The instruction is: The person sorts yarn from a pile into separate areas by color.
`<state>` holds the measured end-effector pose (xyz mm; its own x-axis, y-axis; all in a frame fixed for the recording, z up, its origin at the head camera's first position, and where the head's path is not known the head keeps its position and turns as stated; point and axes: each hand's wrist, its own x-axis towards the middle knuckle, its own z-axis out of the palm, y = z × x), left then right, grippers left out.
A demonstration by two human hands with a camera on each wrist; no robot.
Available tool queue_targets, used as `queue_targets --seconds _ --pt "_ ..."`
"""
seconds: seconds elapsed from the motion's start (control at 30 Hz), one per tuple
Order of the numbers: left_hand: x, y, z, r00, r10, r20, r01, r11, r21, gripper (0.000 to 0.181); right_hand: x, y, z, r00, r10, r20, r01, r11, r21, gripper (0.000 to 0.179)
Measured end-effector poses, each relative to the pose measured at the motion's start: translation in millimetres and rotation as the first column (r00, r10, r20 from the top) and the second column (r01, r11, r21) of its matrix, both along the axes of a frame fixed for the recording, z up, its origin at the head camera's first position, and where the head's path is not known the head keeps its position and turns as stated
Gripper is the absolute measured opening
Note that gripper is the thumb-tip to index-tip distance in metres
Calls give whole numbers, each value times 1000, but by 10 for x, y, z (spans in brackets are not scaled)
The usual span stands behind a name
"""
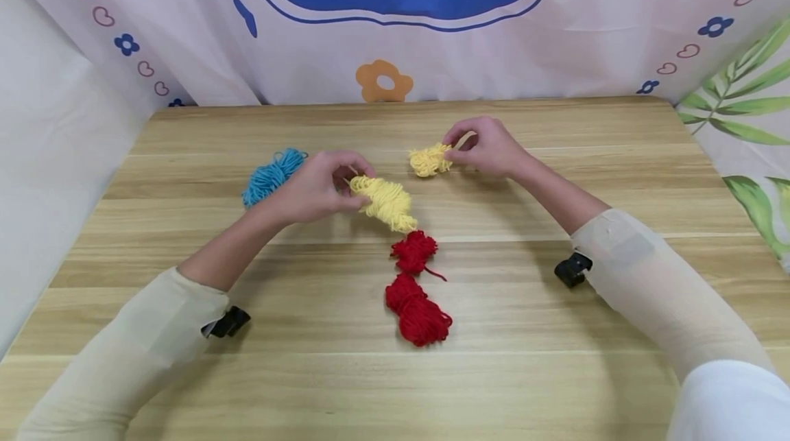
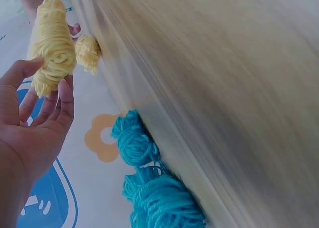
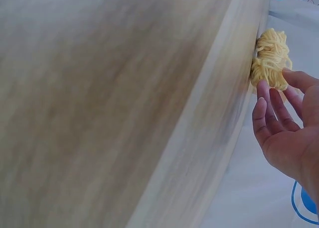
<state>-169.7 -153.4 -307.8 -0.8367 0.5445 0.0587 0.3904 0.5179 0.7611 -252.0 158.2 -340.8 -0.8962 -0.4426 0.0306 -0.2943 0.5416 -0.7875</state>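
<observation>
My left hand (image 1: 315, 188) pinches the upper left end of a larger pale yellow yarn bundle (image 1: 387, 201) between thumb and fingers. In the left wrist view this yellow bundle (image 2: 54, 44) looks lifted off the table. Farther right, my right hand (image 1: 490, 147) pinches the right end of a smaller yellow yarn bundle (image 1: 428, 161), at the back of the table. The right wrist view shows thumb and fingertips at the end of that small bundle (image 3: 270, 58). Just below the larger yellow bundle lies a small red yarn bundle (image 1: 413, 253), with a loose strand.
A larger red yarn bundle (image 1: 422, 313) lies nearer the front of the wooden table (image 1: 494, 386). Blue yarn (image 1: 271, 177) sits beyond the left wrist, partly hidden; the left wrist view shows two blue bundles (image 2: 167, 203). A printed cloth (image 1: 524, 64) hangs behind the back edge.
</observation>
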Motion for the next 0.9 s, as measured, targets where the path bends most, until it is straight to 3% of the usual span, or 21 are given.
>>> queue_targets --seconds 0.9 --pt "-187 311 -39 997 76 28 -75 996 -51 25 37 105 72 1000 -6 4 6 999 -36 24"
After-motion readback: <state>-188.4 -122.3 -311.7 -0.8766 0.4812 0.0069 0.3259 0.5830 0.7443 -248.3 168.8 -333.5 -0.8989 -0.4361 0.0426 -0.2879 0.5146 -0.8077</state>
